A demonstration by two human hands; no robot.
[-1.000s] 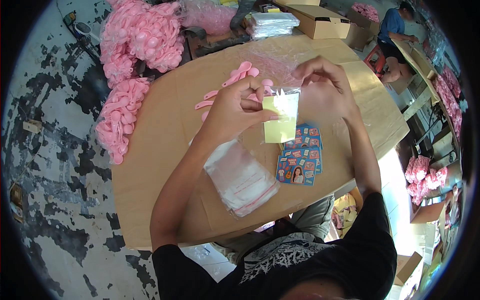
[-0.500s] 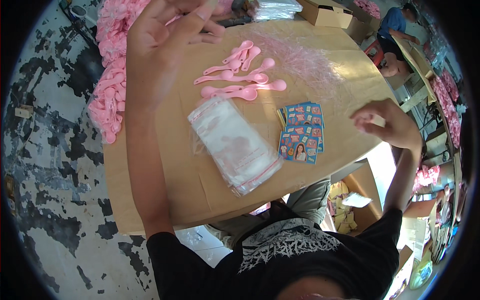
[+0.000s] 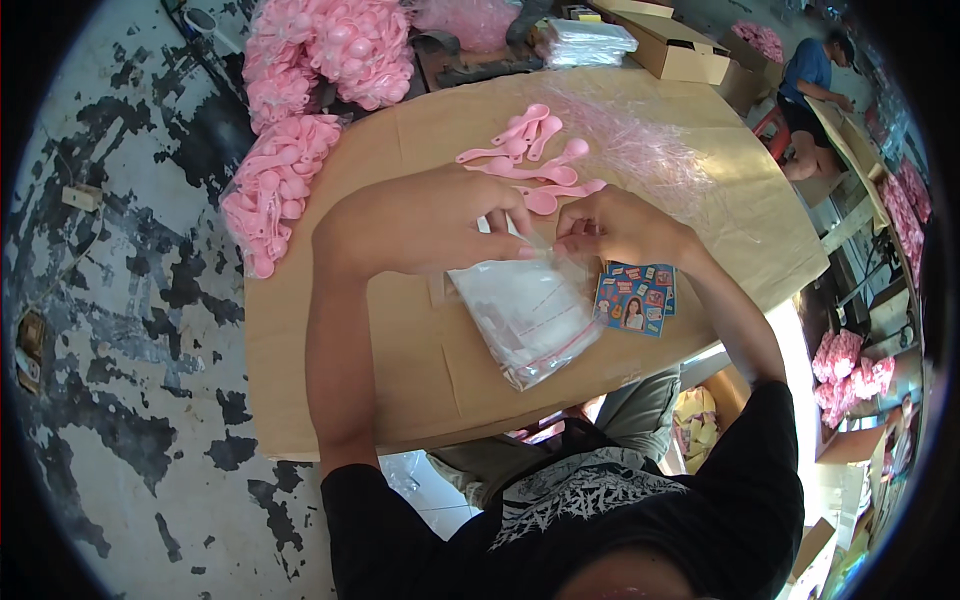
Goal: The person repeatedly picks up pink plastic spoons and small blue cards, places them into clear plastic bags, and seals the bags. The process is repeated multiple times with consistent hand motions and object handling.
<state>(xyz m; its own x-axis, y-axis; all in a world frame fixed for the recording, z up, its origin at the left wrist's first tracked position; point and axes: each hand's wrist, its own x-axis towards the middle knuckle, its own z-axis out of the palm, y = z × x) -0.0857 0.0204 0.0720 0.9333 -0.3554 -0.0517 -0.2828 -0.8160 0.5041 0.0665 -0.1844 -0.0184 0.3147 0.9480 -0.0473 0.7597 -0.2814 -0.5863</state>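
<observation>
A stack of clear plastic bags [image 3: 525,315] with reddish seal lines lies on the brown-covered table. Over its far end, my left hand [image 3: 440,220] pinches the edge of a clear bag between thumb and fingers. Close beside it, my right hand [image 3: 635,228] is closed, its curled fingertips on the same film. Blue printed cards [image 3: 632,308] lie in a small pile right of the bags, partly under my right wrist. Several pink plastic spoons [image 3: 555,174] are spread just beyond my hands, which hide some of them.
Bulk bags of pink spoons [image 3: 285,175] line the table's far left edge. Beyond the loose spoons lie tangled clear strips [image 3: 650,145]. A packet of film bags [image 3: 585,43] and a cardboard box [image 3: 675,45] stand at the back. Another person [image 3: 810,85] sits at the far right.
Both hands have come inward to the bag stack, the left from the far upper left and the right from the right side. They now hold the film of a bag.
</observation>
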